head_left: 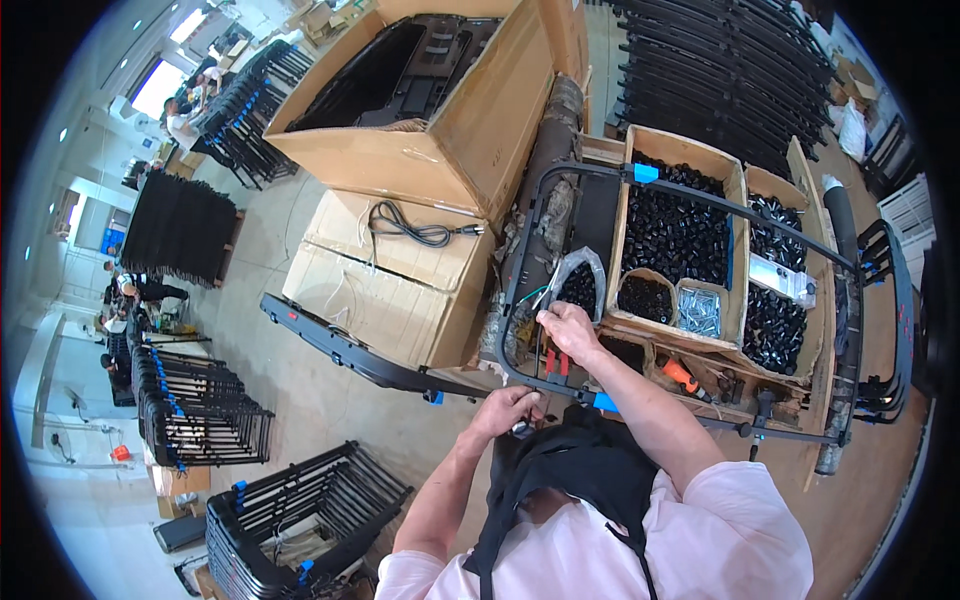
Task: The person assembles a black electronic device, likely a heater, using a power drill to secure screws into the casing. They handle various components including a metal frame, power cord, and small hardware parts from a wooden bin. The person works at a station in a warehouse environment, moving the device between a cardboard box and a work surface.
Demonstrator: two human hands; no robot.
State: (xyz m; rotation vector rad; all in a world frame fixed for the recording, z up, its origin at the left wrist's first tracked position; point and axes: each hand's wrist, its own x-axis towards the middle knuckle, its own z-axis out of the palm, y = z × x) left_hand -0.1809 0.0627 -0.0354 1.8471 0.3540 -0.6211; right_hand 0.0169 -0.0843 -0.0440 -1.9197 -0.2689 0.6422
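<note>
A black tubular frame (690, 203) with blue pieces on it lies across the workbench in front of me. Over its near left corner, my right hand (572, 332) is closed, fingertips beside a clear bag of small black parts (580, 285); what they pinch is hidden. Just below that hand show red tool handles (556, 364). My left hand (506, 410) is curled lower down, next to the end of a long black bar (345, 350). A small part, dark and shiny, peeks out at its fingers, too little of it showing to name.
Wooden bins hold black caps (675, 235), silver screws (699, 312) and more black parts (775, 330). An orange-handled tool (680, 376) lies at the bench's near side. Left are cartons (390, 270) with a coiled cable (415, 228). Stacked black frames (300, 510) stand on the floor; people work far left.
</note>
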